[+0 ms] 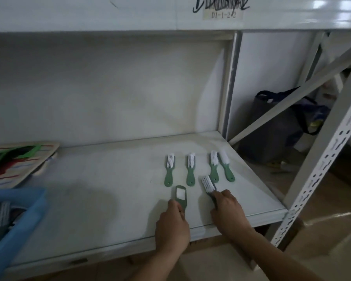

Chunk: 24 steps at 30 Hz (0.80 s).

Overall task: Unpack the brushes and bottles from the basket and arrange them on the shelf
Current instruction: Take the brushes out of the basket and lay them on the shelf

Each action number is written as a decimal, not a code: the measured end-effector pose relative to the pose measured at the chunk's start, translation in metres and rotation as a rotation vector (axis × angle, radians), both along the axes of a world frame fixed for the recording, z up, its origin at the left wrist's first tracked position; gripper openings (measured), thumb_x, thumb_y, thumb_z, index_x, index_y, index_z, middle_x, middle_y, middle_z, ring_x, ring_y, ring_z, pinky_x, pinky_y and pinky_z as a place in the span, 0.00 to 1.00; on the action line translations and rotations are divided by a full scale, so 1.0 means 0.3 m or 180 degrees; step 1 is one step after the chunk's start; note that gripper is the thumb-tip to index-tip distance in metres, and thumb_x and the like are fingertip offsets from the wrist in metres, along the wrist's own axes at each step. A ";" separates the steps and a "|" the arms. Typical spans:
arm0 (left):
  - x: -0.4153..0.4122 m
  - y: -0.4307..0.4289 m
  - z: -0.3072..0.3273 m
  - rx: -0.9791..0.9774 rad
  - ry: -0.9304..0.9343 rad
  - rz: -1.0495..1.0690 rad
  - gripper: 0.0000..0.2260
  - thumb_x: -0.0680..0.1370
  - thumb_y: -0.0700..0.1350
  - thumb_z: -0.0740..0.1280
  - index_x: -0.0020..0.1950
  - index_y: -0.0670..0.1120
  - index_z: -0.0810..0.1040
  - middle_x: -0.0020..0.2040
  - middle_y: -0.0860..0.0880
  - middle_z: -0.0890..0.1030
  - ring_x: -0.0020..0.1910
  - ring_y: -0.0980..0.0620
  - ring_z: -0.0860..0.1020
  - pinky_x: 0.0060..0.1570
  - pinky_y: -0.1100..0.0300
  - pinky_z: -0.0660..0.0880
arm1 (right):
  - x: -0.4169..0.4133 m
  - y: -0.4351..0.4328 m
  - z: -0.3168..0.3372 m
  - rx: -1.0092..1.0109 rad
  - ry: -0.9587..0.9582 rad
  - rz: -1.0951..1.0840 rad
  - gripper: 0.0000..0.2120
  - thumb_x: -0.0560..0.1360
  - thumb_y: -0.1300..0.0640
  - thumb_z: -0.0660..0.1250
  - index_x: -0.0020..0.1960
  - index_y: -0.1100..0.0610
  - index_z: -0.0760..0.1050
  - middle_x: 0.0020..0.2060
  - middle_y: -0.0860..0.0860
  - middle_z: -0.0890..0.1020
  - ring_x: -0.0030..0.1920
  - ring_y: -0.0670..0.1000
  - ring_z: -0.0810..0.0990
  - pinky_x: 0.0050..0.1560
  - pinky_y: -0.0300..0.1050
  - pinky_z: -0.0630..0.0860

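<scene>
Several green-handled brushes with white bristles [169, 169] lie in a row on the white shelf [101, 199], handles toward me. My left hand [172, 225] grips the handle of a darker green brush [180, 196] lying bristles down, in front of the row. My right hand [228, 211] holds the handle of another brush [208, 183], its white bristles pointing up and away, just in front of the two rightmost brushes. The blue basket [18, 222] stands at the shelf's left front, with more items inside that I cannot make out.
A striped cloth bag [18, 159] lies at the back left of the shelf. A white perforated upright [320, 171] and diagonal brace stand to the right. A dark bag [276, 126] sits on the floor behind them. Another shelf board hangs overhead.
</scene>
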<state>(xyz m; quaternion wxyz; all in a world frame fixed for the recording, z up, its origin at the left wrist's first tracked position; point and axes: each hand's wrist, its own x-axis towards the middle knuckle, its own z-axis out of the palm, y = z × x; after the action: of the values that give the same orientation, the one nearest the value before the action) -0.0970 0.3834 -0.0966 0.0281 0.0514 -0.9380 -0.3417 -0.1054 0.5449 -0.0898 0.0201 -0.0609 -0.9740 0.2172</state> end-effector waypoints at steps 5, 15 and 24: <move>-0.108 0.004 0.044 -0.1666 0.0116 -0.0867 0.26 0.75 0.39 0.63 0.73 0.47 0.60 0.52 0.44 0.83 0.47 0.43 0.82 0.42 0.51 0.76 | -0.046 -0.019 0.023 0.0539 -0.0175 0.0058 0.23 0.77 0.51 0.58 0.71 0.54 0.64 0.67 0.55 0.68 0.62 0.58 0.67 0.61 0.54 0.70; 0.031 -0.286 0.111 -0.1013 0.0466 -0.0677 0.09 0.80 0.43 0.56 0.54 0.49 0.75 0.44 0.47 0.83 0.41 0.45 0.81 0.41 0.52 0.77 | 0.004 -0.277 0.127 -0.0293 0.0960 0.0057 0.15 0.76 0.63 0.65 0.62 0.57 0.76 0.61 0.56 0.75 0.62 0.56 0.74 0.62 0.49 0.73; 0.203 -1.057 0.221 -0.0945 0.0832 0.1019 0.08 0.80 0.51 0.61 0.45 0.52 0.77 0.39 0.49 0.83 0.40 0.46 0.81 0.34 0.57 0.68 | 0.037 -0.991 0.191 -0.0896 0.0823 0.1608 0.12 0.75 0.60 0.65 0.57 0.53 0.79 0.48 0.48 0.82 0.39 0.45 0.77 0.42 0.34 0.70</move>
<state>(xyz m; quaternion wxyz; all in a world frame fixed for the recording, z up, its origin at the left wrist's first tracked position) -0.0362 0.0664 -0.0303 0.2101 0.1499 -0.9462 -0.1952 -0.0943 0.2474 -0.0325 0.0805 0.2089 -0.9081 0.3540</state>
